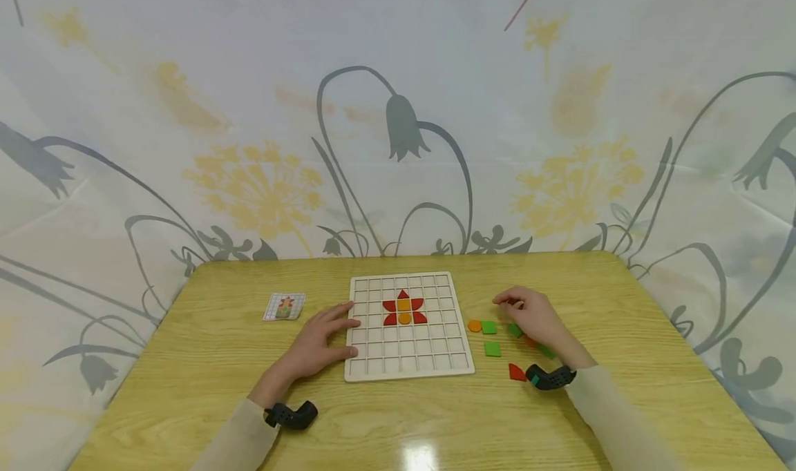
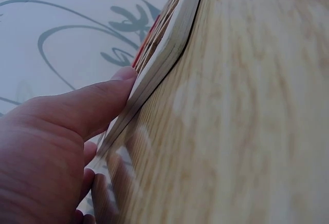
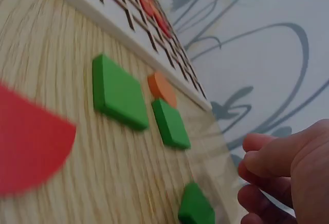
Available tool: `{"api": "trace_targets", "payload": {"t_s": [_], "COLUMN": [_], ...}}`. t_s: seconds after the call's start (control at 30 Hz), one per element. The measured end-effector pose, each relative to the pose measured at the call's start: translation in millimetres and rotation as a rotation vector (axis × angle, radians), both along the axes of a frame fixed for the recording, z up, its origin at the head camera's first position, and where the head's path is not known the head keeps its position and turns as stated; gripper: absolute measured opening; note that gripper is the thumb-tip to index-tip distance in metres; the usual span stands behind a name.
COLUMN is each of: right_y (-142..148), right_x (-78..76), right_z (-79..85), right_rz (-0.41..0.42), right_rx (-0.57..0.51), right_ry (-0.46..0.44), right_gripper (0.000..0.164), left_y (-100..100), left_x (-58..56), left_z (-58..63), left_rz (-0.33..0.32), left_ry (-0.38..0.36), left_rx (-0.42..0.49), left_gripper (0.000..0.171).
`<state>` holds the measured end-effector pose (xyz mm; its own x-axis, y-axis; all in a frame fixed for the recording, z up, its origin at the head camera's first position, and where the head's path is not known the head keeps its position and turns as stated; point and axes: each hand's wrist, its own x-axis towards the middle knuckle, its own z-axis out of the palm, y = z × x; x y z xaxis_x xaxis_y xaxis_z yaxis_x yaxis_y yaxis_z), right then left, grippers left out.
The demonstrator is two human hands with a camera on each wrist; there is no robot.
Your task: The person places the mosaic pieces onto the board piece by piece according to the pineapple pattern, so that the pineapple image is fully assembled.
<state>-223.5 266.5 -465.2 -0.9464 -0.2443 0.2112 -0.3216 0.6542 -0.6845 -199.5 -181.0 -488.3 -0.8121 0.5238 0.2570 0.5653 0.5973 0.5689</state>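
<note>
Left hand (image 1: 316, 343): my fingers extended against the board (image 1: 407, 349), probably steadying it.
Right hand (image 1: 531, 313): fingers bent; I can't tell if they're pinching.

Towards the right edge of the tabletop (image 1: 647, 360), a green piece (image 1: 546, 352) is partly covered by the right hand (image 1: 533, 317). A red piece (image 3: 31, 142) is cropped in the right wrist view. Details of the card (image 1: 284, 306), nearer the left edge, cannot be read.
</note>
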Motion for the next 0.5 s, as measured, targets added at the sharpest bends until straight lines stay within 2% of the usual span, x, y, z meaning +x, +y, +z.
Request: {"api": "trace_targets", "payload": {"t_s": [0.27, 0.5], "right_y": [45.2, 57.5], "right_x": [13.2, 11.1], "right_z": [0.4, 2.8], "right_rz": [-0.042, 0.038], "right_rx": [0.076, 0.074], "right_ry": [-0.036, -0.173], "right_gripper": [0.014, 0.024], "left_y": [0.0, 0.0], "left_x": [0.2, 0.4], "left_z": [0.5, 0.5], "left_rz": [0.004, 0.007], "left_ry": [-0.018, -0.022], "left_rx": [-0.004, -0.011], "left_gripper": [0.047, 0.047]}}
